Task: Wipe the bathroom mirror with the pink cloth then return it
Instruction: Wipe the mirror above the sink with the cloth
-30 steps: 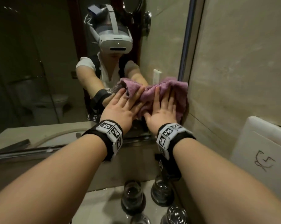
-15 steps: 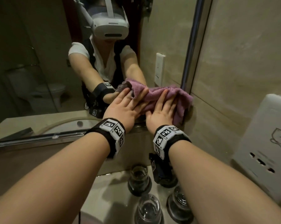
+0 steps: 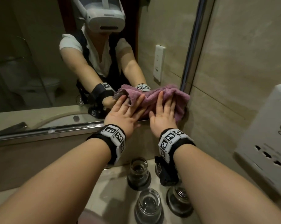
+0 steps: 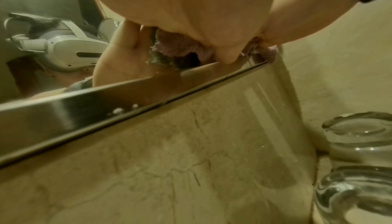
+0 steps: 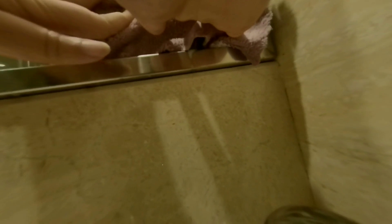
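**Both palms flat on the cloth at the mirror's bottom right corner**

My left hand (image 3: pixel 122 113) lies spread with straight fingers, the fingertips pressing the left part of the crumpled pink terry cloth (image 3: pixel 154 98) against the glass of the wall-mounted bathroom mirror (image 3: pixel 39 62). My right hand (image 3: pixel 163 115) is just beside it, also flat and spread, its fingers laid over the right part of the same cloth. Neither hand curls round the fabric; both simply press it to the glass.

The cloth sits low in the mirror's bottom right corner, bunched in folds, its right edge touching the vertical polished metal frame strip (image 3: pixel 194 46) and a flap hanging down over the horizontal metal strip (image 5: pixel 148 70) along the bottom edge. In the right wrist view the fabric (image 5: pixel 252 46) droops just past that strip where the beige stone wall (image 5: pixel 339 93) meets it.

Below my wrists, on the pale stone counter (image 3: pixel 59 206), stand three clear drinking glasses (image 3: pixel 148 206) on dark round coasters, close together. A white plastic wall box (image 3: pixel 269 139) with small slots hangs on the right-hand wall.
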